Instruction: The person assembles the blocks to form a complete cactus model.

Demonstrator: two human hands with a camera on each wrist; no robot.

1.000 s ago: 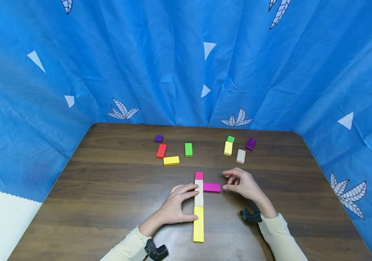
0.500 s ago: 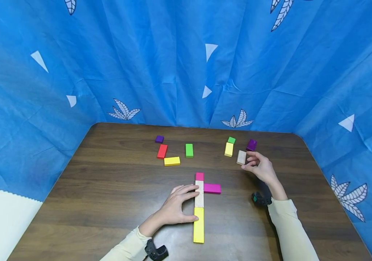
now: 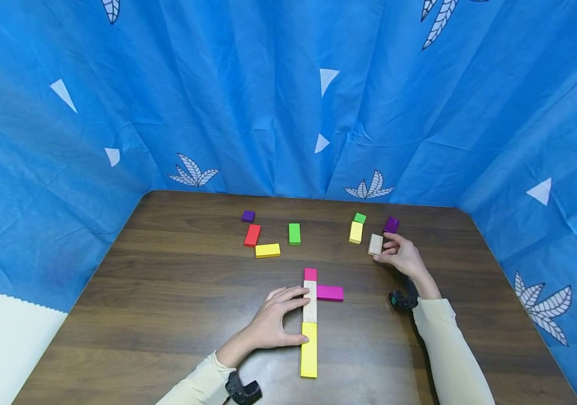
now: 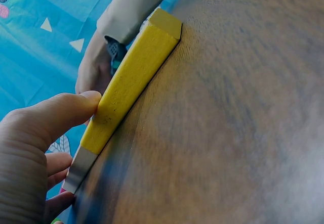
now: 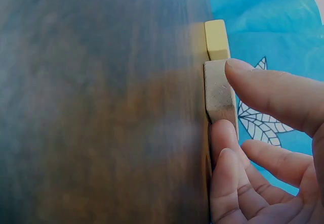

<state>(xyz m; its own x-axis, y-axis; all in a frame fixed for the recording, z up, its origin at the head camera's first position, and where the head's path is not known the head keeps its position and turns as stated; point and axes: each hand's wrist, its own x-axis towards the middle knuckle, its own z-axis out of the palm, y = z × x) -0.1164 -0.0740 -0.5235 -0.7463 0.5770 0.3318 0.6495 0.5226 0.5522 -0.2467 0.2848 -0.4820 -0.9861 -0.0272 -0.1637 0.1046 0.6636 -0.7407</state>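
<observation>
My left hand (image 3: 272, 322) rests beside a line of blocks, its thumb touching the long yellow block (image 3: 309, 360) and its fingertips on the plain wooden block (image 3: 310, 312). A small pink block (image 3: 310, 274) caps the line's far end. Sideways from the wooden block's right side extends a magenta block (image 3: 330, 293). At the back right, my right hand (image 3: 406, 259) pinches a second plain wooden block (image 5: 220, 90) on the table, the thumb on its near end and fingers at its right side. Part of the index finger's contact is hidden in the right wrist view.
A pale yellow block (image 3: 356, 232), a small green block (image 3: 360, 217) and a purple block (image 3: 391, 225) lie near my right hand. Back left are red (image 3: 252, 235), yellow (image 3: 267, 251), green (image 3: 294, 234) and dark purple (image 3: 248, 216) blocks. A blue curtain (image 3: 288, 101) borders the table.
My right hand has left the magenta block's side, moved back and right to the loose wooden block, and closed its thumb and fingers on it. The left hand has stayed in place.
</observation>
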